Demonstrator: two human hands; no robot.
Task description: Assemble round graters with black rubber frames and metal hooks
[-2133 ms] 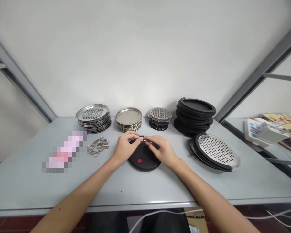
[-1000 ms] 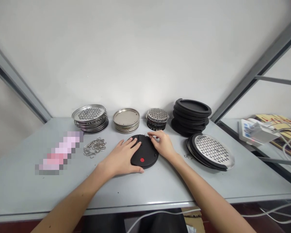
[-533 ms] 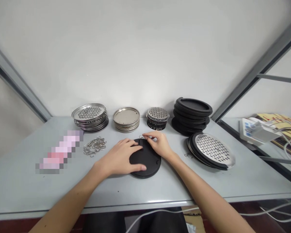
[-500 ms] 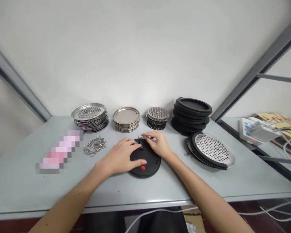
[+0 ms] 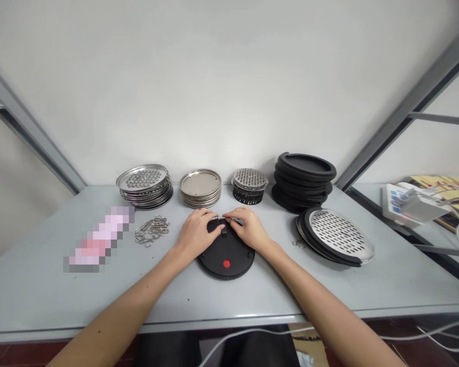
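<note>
A black round base [image 5: 224,252] lies flat on the table, with a red dot near its front and a small black tab near its far rim. My left hand [image 5: 197,232] is closed on the base's far left rim, its thumb beside the tab and its fingertips at a bent metal wire clip [image 5: 221,218]. From the right, my right hand [image 5: 249,229] pinches that clip at the far rim. Part of the clip is hidden by my fingers. Left of my hands is a loose pile of similar wire clips [image 5: 153,230].
Along the wall stand stacks of grater discs [image 5: 143,178], plain metal discs [image 5: 200,182], small graters [image 5: 249,178] and black rings [image 5: 305,173]. A slotted metal disc in a black ring [image 5: 338,234] leans at right, beside small clips [image 5: 299,244]. A power strip [image 5: 405,204] lies far right.
My left hand has shifted from the middle of the base to its far rim, its thumb leaving the red dot's side. The right hand stays at the far rim with the wire clip.
</note>
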